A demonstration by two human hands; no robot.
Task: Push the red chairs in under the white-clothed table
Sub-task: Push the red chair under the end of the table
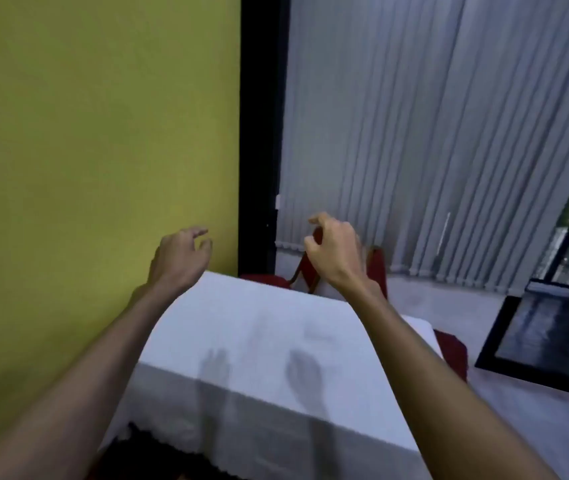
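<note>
Both forearms reach over the table [241, 327], left hand [179, 258] and right hand [335, 251] loosely curled.

The table [276, 341] was covered by a white cloth, matt and smooth on top, with a scalloped, lace-like hem along its near edge. Beyond the table's far edge, the red chair [310, 271] showed matt red upholstery on its seat and back, set in a frame that looked like brown wood. Another red chair [452, 351], at the table's right side, showed the same dull red fabric. Left of the table, the yellow-green wall [103, 133] had a flat, matt painted finish. Behind the table, the grey vertical blinds [414, 133] looked like matt fabric slats. Right of the table, a black-framed panel [546, 337] had a glossy, reflective face.
</note>
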